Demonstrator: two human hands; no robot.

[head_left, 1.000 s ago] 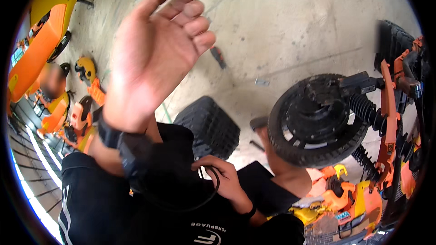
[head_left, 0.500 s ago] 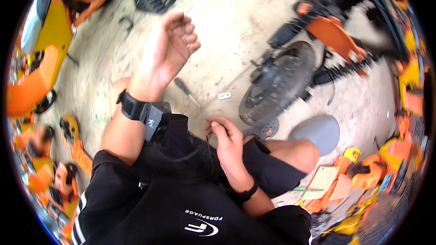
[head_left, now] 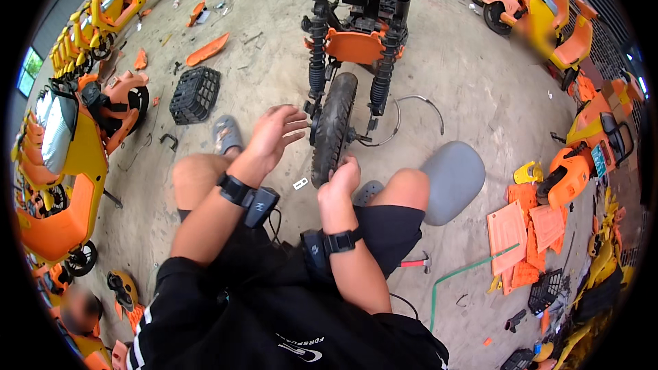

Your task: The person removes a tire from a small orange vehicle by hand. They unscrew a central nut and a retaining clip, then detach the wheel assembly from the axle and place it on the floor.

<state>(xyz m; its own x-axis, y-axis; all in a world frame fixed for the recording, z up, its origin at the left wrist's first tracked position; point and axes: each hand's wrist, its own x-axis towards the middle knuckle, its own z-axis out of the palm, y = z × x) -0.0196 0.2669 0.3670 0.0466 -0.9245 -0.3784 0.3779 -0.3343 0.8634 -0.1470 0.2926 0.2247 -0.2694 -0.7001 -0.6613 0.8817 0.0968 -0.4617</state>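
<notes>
In front of me stands a partly stripped scooter with a black rear tyre (head_left: 332, 120), two black coil-spring shock absorbers (head_left: 317, 55) and an orange panel (head_left: 355, 46). My left hand (head_left: 274, 136) is raised just left of the tyre, fingers apart and holding nothing. My right hand (head_left: 340, 181) is by the tyre's near lower end, its fingers curled. What it holds, if anything, is hidden, and whether it touches the rubber cannot be told. A small white flat piece with a slot (head_left: 300, 183) lies on the floor between my hands.
A grey rounded seat-like piece (head_left: 452, 183) lies beside my right knee. A cable (head_left: 418, 99) loops right of the wheel. A red-handled hammer (head_left: 418, 262) rests near my right thigh. A black basket (head_left: 195, 96) and yellow-orange scooters (head_left: 68, 157) are at left; orange panels (head_left: 507, 229) lie right.
The view has turned, and the wheel now appears upright straight ahead. My right hand has come up from my lap to the tyre. My left hand's curled fingers have spread beside it.
</notes>
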